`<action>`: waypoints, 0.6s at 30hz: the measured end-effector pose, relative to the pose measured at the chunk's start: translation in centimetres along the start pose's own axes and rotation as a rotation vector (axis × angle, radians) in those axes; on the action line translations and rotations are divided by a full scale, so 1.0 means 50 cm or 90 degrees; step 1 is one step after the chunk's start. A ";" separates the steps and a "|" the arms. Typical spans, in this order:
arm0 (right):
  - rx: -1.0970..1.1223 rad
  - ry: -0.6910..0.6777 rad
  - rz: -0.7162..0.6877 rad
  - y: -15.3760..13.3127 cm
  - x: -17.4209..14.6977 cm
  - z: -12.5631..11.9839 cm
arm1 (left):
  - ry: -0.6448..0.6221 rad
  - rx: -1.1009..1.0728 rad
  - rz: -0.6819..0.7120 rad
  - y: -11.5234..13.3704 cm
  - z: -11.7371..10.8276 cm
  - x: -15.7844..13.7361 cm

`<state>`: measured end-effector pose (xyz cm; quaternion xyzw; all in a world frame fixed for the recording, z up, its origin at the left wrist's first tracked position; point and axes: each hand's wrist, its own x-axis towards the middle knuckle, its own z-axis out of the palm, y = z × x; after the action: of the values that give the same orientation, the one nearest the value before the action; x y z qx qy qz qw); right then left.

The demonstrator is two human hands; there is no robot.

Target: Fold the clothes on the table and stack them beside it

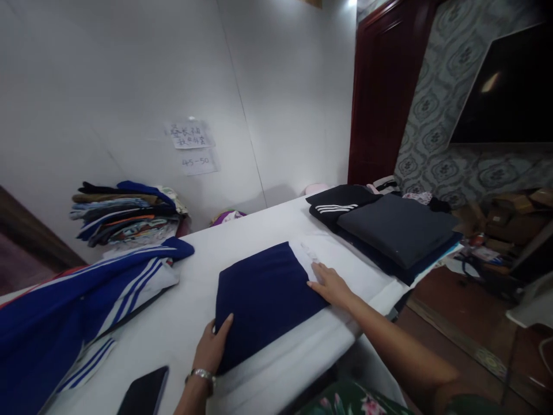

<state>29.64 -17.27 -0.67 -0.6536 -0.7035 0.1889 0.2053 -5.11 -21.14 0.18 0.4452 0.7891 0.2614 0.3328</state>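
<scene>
A folded navy blue garment (263, 305) lies flat on the white-covered table in front of me. My left hand (211, 346), wearing a metal-band watch (202, 376), grips its left edge with the thumb on top; the other fingers are partly hidden behind the edge. At the opposite edge, my right hand (330, 285) rests with its thumb on the cloth and its fingers apart over the white surface beside it.
A blue jacket with white stripes (47, 323) spreads over the left side, near a black phone (144, 392). Behind it stands a pile of clothes (127, 213). Folded dark garments (393, 227) are stacked at the right end of the white table (190, 305). Handwritten papers (192, 135) hang on the wall.
</scene>
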 end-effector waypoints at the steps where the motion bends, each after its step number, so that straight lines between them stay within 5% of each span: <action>1: 0.015 -0.003 0.003 0.001 0.007 0.000 | -0.006 -0.007 -0.005 0.005 0.000 -0.004; 11: 0.179 0.086 -0.076 0.047 0.032 0.037 | 0.043 -0.142 0.089 -0.025 0.032 -0.057; 18: -0.091 0.105 -0.127 -0.008 -0.013 -0.005 | 0.080 -0.106 0.088 -0.014 0.024 -0.095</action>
<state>29.47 -17.96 -0.25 -0.6065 -0.7576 0.0627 0.2331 -2.76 -25.52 0.31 0.4519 0.7515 0.3756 0.2997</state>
